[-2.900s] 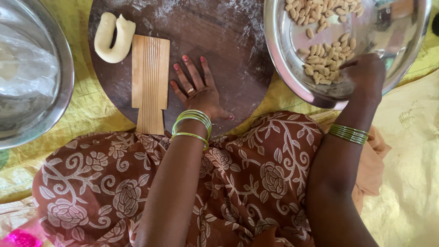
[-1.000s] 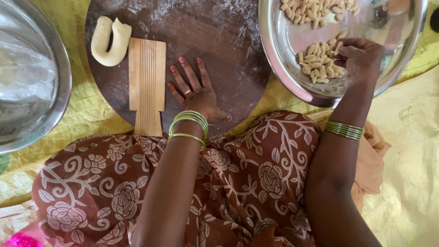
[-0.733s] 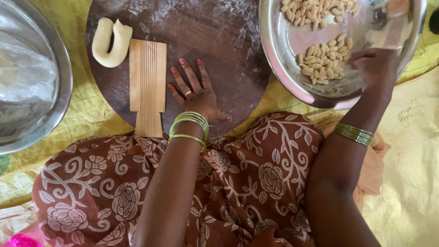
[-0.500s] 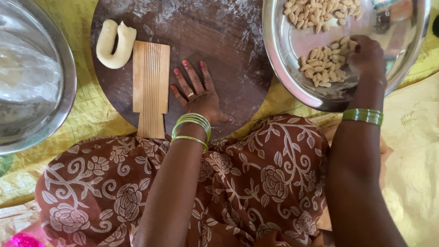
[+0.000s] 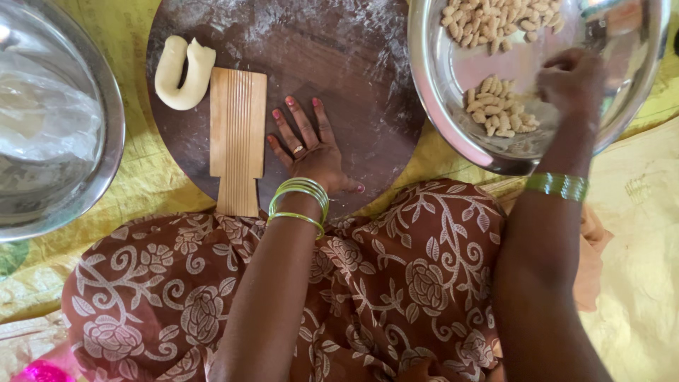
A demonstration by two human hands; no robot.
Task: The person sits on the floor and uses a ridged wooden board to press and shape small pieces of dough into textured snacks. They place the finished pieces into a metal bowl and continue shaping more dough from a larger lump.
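Note:
My left hand [image 5: 309, 148] lies flat, fingers spread, on a round dark wooden board [image 5: 346, 78] dusted with flour. Just left of it sits a ridged wooden paddle [image 5: 238, 134]. A bent roll of pale dough [image 5: 182, 72] rests at the paddle's upper left. My right hand [image 5: 571, 83] reaches into a steel bowl [image 5: 442, 106], fingers curled over the inside, beside a pile of small shaped dough pieces [image 5: 495, 113]. More such pieces [image 5: 495, 21] lie at the bowl's far side. Whether the right hand holds any piece is hidden.
A second large steel bowl [image 5: 106, 170] with a clear plastic bag [image 5: 42, 120] inside stands at the left. Yellow cloth [image 5: 134, 191] covers the floor. My lap in brown floral fabric [image 5: 396, 276] fills the foreground.
My right hand has moved from the bowl's near rim into the bowl, next to the shaped pieces. The left hand has stayed flat on the board.

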